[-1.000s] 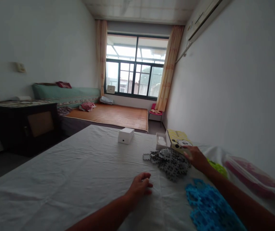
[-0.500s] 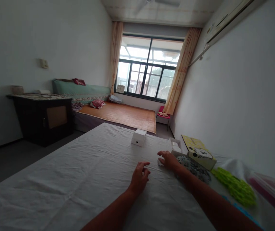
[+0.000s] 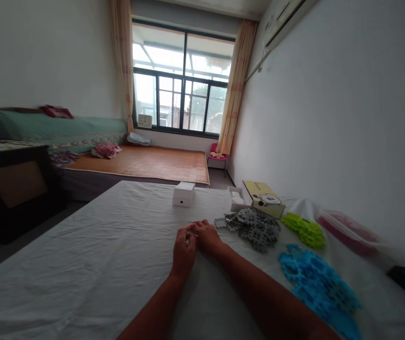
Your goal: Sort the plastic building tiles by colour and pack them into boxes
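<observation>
My left hand [image 3: 184,252] and my right hand [image 3: 207,237] meet over the white-covered table, fingertips touching or nearly so. The fingers of both are curled together. Whatever lies between them is too small and covered to make out. Just right of my right hand is a pile of grey gear-edged plastic pieces [image 3: 255,229], with one lighter piece [image 3: 219,223] at its left end. Beyond my hands stands a small white box [image 3: 184,194] with a dark mark on its front.
An open white box [image 3: 236,198] and a yellow cartoon box [image 3: 264,196] stand behind the grey pile. Lime-green pieces [image 3: 303,230], blue pieces [image 3: 317,283] and a pinkish-red container [image 3: 347,231] lie to the right. A bed [image 3: 145,163] is past the table [image 3: 81,255].
My right hand has moved left from the grey pile to my left hand, and both have closed together. The view has turned right, bringing the blue pieces into sight.
</observation>
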Action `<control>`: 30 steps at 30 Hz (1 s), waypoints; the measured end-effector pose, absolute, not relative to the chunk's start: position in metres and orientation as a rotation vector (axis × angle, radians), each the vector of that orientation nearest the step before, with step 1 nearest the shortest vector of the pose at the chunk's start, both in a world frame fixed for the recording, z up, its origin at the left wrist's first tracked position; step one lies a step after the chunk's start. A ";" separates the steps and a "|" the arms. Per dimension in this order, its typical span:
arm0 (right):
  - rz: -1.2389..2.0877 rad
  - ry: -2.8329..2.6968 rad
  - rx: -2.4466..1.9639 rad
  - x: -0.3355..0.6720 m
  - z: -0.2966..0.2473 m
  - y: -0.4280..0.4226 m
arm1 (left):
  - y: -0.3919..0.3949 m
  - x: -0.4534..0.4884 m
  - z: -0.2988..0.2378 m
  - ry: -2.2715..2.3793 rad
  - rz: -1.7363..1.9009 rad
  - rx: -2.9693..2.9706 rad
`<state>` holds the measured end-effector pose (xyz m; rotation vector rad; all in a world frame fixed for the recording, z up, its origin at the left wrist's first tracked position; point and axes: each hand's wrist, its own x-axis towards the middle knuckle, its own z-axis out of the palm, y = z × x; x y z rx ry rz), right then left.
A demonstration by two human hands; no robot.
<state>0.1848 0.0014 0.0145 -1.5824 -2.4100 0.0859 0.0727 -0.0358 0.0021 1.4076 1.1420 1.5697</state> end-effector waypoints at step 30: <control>-0.296 -1.792 -2.442 0.285 0.070 0.126 | -0.032 0.078 -0.009 1.237 1.529 1.397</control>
